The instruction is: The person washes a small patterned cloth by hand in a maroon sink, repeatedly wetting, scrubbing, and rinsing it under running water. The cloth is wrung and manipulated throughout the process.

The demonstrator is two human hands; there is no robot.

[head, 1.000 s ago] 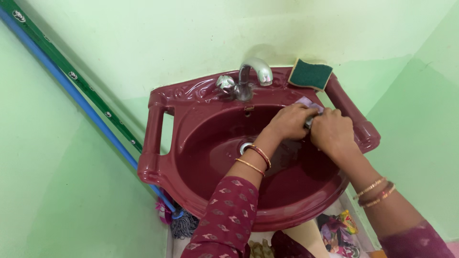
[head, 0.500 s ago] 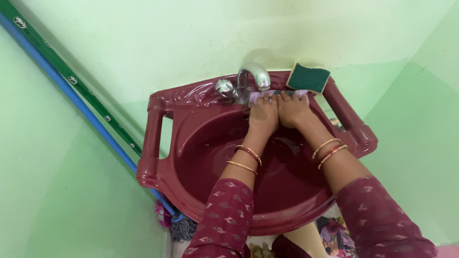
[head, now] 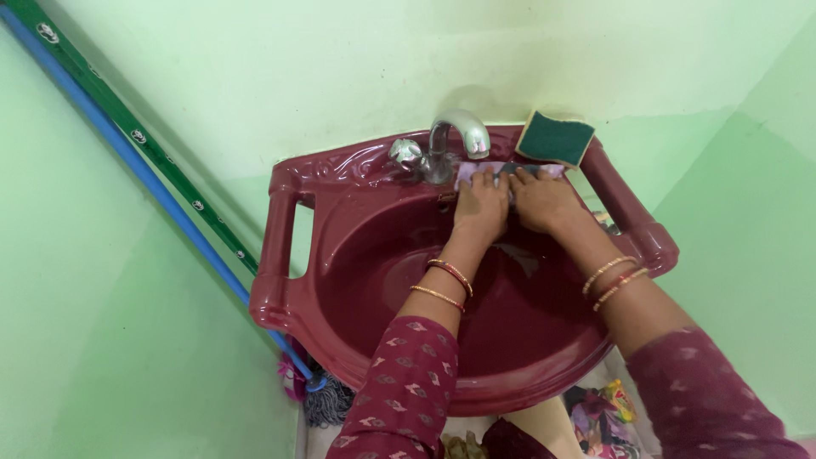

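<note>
Pale lilac cloth [head: 476,172], crumpled and damp-looking, lies along the back ledge of the sink just right of the tap, pinned under both hands. Left hand [head: 481,208] lies palm down with its fingers curled onto the cloth's left part; right hand [head: 542,202] sits just beside it, touching it, fingers bent over the cloth's right part. Both press flat rather than closing into fists. Gold and red bangles [head: 448,282] ring each wrist, and maroon patterned sleeves [head: 399,382] cover the forearms.

Below the hands opens the glossy maroon ceramic washbasin [head: 340,280], its bowl wet and its moulded rim cut by a slot on the left. A curved chrome tap [head: 450,140] stands at the back centre. A green-topped yellow scrubbing sponge [head: 554,138] rests tilted on the rear right corner, near the right hand's fingertips.

Pale green painted walls [head: 255,76] meet in a corner. A blue and green mop handle [head: 144,161] leans diagonally against the left wall, its stringy grey head [head: 325,399] on the floor under the basin.
</note>
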